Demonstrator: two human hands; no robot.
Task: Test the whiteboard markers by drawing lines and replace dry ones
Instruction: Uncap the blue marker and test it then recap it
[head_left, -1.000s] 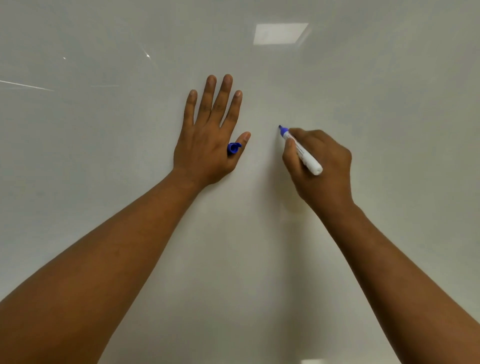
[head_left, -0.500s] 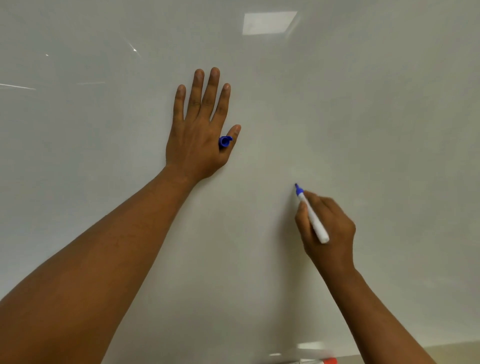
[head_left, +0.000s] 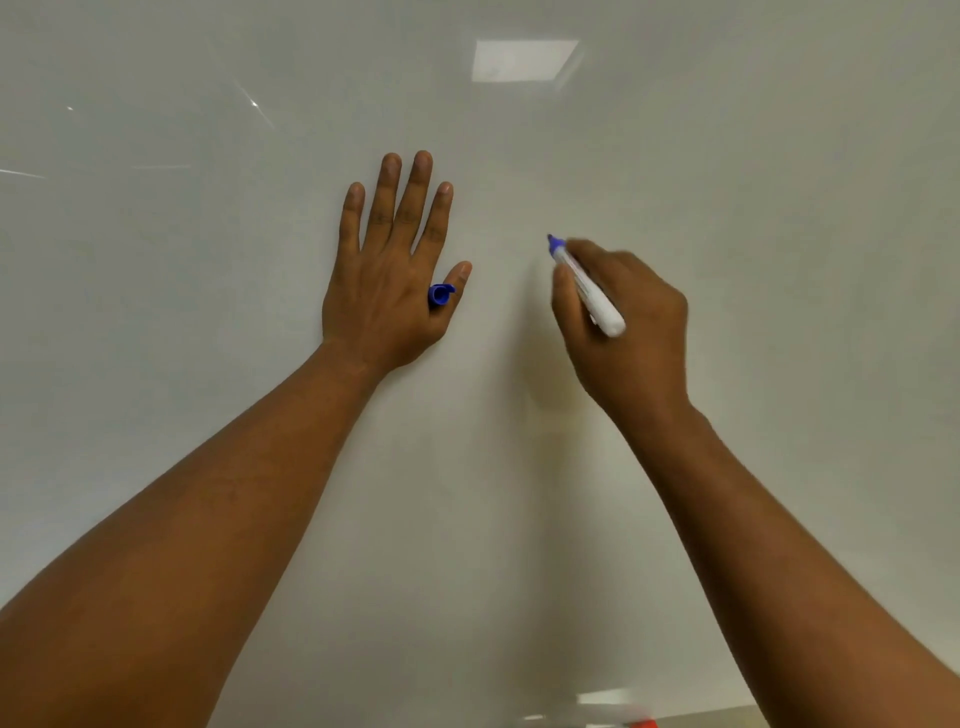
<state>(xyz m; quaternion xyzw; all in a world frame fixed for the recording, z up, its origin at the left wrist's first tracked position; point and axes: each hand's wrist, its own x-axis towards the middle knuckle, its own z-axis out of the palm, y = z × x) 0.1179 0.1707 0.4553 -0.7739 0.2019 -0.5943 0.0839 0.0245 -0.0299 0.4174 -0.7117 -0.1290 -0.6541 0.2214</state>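
Head view, board: a glossy white whiteboard (head_left: 779, 312) fills almost the whole picture. No drawn line can be made out on it. A pale square reflection of a ceiling light (head_left: 524, 61) sits near the top, right of centre, and a few thin bright streaks lie at upper left.

Head view, left hand: the left hand (head_left: 387, 280) lies flat against the board, four fingers straight and pointing up, slightly spread, thumb angled out to the right. Bare forearm runs down to the lower left corner.

Head view, cap: a small blue plastic marker cap (head_left: 440, 294) is tucked between the thumb and the base of the index finger of the left hand, its open end facing the camera.

Head view, right hand: the right hand (head_left: 628, 332) has its fingers curled round a white-barrelled whiteboard marker with a blue tip (head_left: 592, 293), pinched between thumb and fingers in a writing grip. The hand is slightly motion-blurred.

Head view, marker: uncapped, tilted, the blue tip pointing up and left at or just off the board, to the right of the left thumb and apart from it; contact cannot be judged. The blunt white rear end points down and right over the knuckles.

Head view, writing: dark print runs along the barrel, too blurred to read; no brand legible.

Head view, bottom edge: a blurred pale strip with a small red-orange object (head_left: 643, 723) beside it, identity unclear.
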